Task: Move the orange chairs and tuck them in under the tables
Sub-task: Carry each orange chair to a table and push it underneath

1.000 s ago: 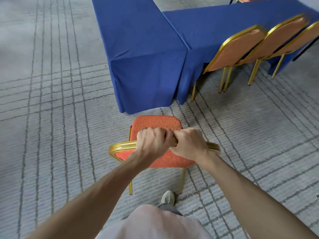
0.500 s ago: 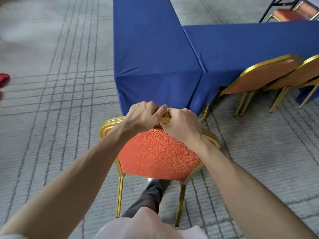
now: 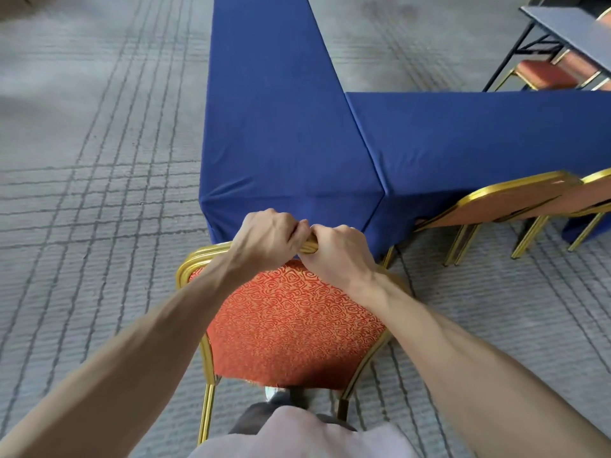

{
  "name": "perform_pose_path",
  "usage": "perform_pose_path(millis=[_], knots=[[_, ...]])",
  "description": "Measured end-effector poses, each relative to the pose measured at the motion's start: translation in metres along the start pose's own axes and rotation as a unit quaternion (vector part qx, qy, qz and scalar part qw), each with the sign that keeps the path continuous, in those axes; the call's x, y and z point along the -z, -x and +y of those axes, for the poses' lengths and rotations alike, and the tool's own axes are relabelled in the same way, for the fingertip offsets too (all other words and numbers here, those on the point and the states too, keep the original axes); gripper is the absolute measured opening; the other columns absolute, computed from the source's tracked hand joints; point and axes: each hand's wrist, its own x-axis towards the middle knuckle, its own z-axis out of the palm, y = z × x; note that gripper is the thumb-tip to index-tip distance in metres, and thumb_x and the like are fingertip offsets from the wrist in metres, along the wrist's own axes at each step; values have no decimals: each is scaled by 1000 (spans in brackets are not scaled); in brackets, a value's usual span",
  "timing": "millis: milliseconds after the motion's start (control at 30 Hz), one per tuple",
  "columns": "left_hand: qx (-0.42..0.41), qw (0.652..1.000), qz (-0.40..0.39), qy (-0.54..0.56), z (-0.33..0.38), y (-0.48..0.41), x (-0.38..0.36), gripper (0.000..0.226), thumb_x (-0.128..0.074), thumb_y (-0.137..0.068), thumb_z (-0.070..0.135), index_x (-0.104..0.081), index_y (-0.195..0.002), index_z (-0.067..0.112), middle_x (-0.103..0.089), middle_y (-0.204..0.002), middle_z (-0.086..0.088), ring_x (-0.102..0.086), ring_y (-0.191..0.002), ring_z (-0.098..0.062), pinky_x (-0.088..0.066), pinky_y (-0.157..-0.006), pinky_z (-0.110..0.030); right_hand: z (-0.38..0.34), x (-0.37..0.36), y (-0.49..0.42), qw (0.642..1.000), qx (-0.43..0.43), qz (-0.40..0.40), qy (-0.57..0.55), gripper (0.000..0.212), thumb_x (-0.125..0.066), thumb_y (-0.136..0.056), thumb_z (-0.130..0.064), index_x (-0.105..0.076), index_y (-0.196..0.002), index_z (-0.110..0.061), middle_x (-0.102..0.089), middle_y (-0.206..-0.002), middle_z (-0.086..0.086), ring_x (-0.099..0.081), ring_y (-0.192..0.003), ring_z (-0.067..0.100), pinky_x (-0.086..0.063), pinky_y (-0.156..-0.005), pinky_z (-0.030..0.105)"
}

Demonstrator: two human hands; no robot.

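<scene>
While a pale shirt (image 3: 297,436) fills the near edge and a shoe (image 3: 273,394) shows below the backrest, the orange chair (image 3: 291,325) stands on the grey lined carpet (image 3: 99,193) straight ahead, its patterned back facing the person. Both hands clasp its gold top rail (image 3: 308,248) side by side, knuckles touching. The left grip (image 3: 267,236) is clenched over the rail, and the right grip (image 3: 337,256) is wrapped round it likewise. The chair's back sits just before the near end of a blue-draped bench (image 3: 284,127). Its seat is hidden behind the backrest, so how far it reaches under cannot be told. A second blue bench (image 3: 479,133) meets the first at an angle and runs right, with a tucked chair (image 3: 506,206) and a neighbouring chair (image 3: 595,195) against its near side. Far right, a bare bench (image 3: 562,28) on black legs has a far chair (image 3: 542,74) beneath it.
</scene>
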Motion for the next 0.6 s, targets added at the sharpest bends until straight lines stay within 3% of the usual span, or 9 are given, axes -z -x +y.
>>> perform_pose_path(millis=[133, 300, 500, 600], knots=[[8, 1000, 22, -17, 4, 0, 4, 59, -13, -90, 50, -44, -59, 11, -50, -50, -2, -37, -45, -22, -16, -47, -31, 7, 0, -6, 999, 44, 28, 14, 32, -68, -82, -38, -55, -62, -17, -56, -46, 2, -55, -42, 30, -28, -49, 26], [35, 996, 80, 2, 23, 20, 5, 50, -30, -95, 40, -30, -51, 17, -45, -42, -1, -41, -39, -25, -19, -48, -27, 12, 4, 4, 995, 84, 47, 2, 31, -70, -79, -32, -51, -60, -18, -52, -44, -2, -50, -38, 24, -23, -49, 24], [118, 989, 84, 13, 57, 69, -32, 50, -42, -94, 37, -25, -50, 20, -25, -40, 5, -29, -40, -18, -11, -45, -26, 31, -19, 57, 991, 126, 37, -36, 21, -59, -81, -27, -54, -64, -16, -58, -52, 0, -58, -48, 26, -39, -49, 33], [116, 989, 90, 8, 74, 80, -54, 48, -43, -93, 37, -30, -50, 21, -28, -42, 7, -26, -42, -16, -8, -48, -20, 43, -25, 77, 994, 105, -3, -40, 17, -67, -76, -27, -58, -66, -16, -61, -54, 0, -60, -50, 27, -38, -49, 30]])
